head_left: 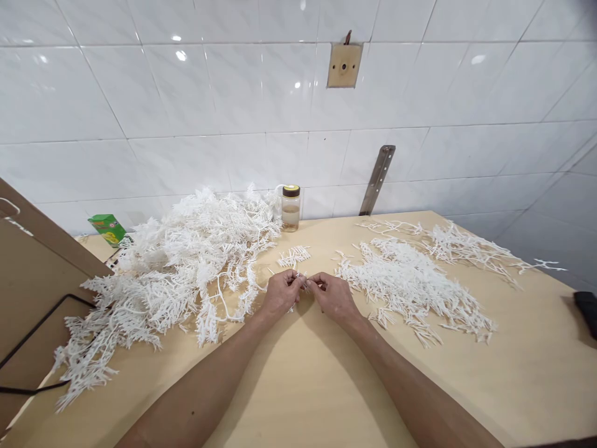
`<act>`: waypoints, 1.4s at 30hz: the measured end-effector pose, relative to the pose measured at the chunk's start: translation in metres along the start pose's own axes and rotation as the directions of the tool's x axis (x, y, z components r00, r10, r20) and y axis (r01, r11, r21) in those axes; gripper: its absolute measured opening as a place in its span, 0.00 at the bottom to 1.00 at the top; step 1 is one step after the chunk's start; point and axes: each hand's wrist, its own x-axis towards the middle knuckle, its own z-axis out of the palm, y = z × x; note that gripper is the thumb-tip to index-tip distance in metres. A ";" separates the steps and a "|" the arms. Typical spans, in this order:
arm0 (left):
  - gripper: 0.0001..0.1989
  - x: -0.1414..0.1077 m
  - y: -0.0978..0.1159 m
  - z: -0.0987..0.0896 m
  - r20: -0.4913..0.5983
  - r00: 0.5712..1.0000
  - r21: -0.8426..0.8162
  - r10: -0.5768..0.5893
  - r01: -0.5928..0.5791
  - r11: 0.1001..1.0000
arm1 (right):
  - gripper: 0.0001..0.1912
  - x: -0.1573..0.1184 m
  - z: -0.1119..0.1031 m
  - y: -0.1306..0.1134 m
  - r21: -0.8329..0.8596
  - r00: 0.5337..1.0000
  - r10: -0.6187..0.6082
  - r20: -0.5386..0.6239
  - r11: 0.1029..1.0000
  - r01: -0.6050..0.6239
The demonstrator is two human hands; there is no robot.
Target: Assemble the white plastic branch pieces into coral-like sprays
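My left hand (282, 291) and my right hand (332, 296) meet over the middle of the table, fingertips nearly touching. Both pinch a small white branched plastic piece (301, 277), mostly hidden by the fingers. Just beyond the left hand lies a small cluster of short white plastic pieces (295, 255). A big tangled heap of white branched plastic (196, 249) spreads to the left. To the right of my right hand is a flatter pile of small white plastic pieces (415, 283). Behind that pile are thin, barer white branching stems (471, 246).
A lidded jar with liquid (290, 214) stands near the tiled wall. A green box (108, 229) sits behind the heap. At the left edge is a brown cardboard panel (41, 298) with a black cord (41, 330). A black object (586, 313) lies at the right edge.
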 end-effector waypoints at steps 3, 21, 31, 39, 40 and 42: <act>0.13 -0.001 0.001 0.000 -0.002 1.000 0.007 -0.001 0.001 1.000 | 0.14 0.000 0.002 0.002 -0.044 1.000 -0.002 -0.028 0.999 0.001; 0.09 0.000 -0.008 -0.002 0.044 0.997 0.163 0.061 -0.068 0.984 | 0.10 0.000 0.003 0.009 -0.104 0.998 -0.059 0.018 0.993 0.060; 0.13 0.001 -0.005 -0.003 0.062 0.997 0.119 0.040 -0.047 0.992 | 0.12 0.000 0.002 0.008 -0.032 0.992 -0.118 0.052 0.992 0.119; 0.12 -0.001 -0.004 -0.002 0.016 1.000 0.124 0.019 -0.021 0.992 | 0.10 0.006 0.002 0.018 -0.160 0.990 -0.026 -0.140 0.987 0.003; 0.12 -0.001 -0.004 -0.002 0.023 1.000 0.104 0.007 -0.010 0.995 | 0.10 0.008 -0.001 0.021 -0.165 0.984 -0.010 -0.177 0.986 -0.019; 0.13 -0.001 -0.003 -0.002 0.033 0.999 0.060 -0.010 0.008 0.998 | 0.10 0.012 -0.007 0.029 -0.186 0.968 -0.003 -0.252 0.982 -0.045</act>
